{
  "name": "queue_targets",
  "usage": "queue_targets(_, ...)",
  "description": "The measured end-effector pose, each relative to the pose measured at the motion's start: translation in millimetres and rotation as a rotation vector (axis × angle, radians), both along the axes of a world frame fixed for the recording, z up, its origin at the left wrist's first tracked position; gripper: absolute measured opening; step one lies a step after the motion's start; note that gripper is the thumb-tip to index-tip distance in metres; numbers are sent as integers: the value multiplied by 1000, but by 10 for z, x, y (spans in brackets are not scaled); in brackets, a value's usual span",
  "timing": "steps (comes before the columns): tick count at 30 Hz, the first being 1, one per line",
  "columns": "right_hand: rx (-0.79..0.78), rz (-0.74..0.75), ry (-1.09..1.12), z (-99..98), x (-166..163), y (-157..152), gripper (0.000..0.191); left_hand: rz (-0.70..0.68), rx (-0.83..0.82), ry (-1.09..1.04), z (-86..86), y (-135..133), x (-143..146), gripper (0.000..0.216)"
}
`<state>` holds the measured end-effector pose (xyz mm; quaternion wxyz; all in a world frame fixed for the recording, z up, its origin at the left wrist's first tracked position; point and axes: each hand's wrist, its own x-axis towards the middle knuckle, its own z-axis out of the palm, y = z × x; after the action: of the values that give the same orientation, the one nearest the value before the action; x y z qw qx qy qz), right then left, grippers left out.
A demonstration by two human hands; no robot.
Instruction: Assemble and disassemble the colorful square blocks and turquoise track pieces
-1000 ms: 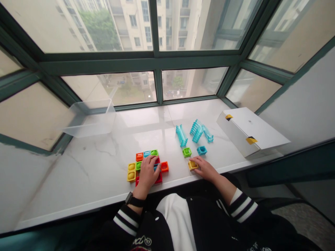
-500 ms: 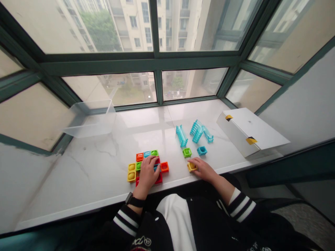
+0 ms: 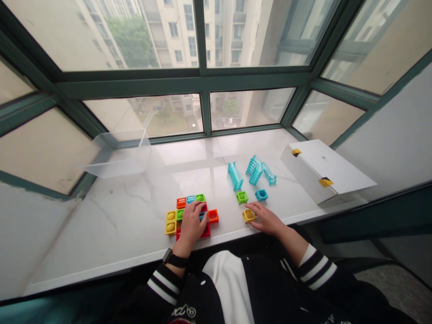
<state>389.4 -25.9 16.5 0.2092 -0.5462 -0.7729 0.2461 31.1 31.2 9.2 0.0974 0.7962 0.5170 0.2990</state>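
Rightward by a little, our right hand [image 3: 266, 220] has drawn back, and the yellow block [image 3: 249, 216] now sits squarer, with its fingertips [image 3: 254, 215] against the block's right side. Whether those fingers are pinching it, we cannot tell. Our left hand [image 3: 191, 225] lies well apart from the right, cupped over a flat cluster of square toy blocks [image 3: 180, 203] in orange, blue, green, yellow and red. It covers the cluster's middle, and we cannot tell whether it grips anything there.

Just above the yellow block are a green block [image 3: 242, 197] and a blue block [image 3: 261, 195], set apart from each other. Farther up lie ribbed teal pieces [image 3: 235, 176], with more of them [image 3: 256, 169] beside those. All of this rests on a white marble windowsill [image 3: 118, 216]. A clear plastic tub [image 3: 116, 155] stands to the left against the window, and a white box [image 3: 320, 168] with yellow-and-black tape lies to the right. A black watch [image 3: 173, 258] circles our left wrist.
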Motion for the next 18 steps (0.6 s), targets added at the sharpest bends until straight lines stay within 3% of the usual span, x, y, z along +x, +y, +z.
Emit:
queue_targets(8,192,-52,25,460,26,15,51,-6,-12,11,16,-1,10,35)
queue_targets(13,278,24,79,519,-386,188,37,-8,-15,-1,31,-12,11,37)
queue_targets(18,123,132,13,451,-962,359,48,-8,-17,-15,63,-25,22,37)
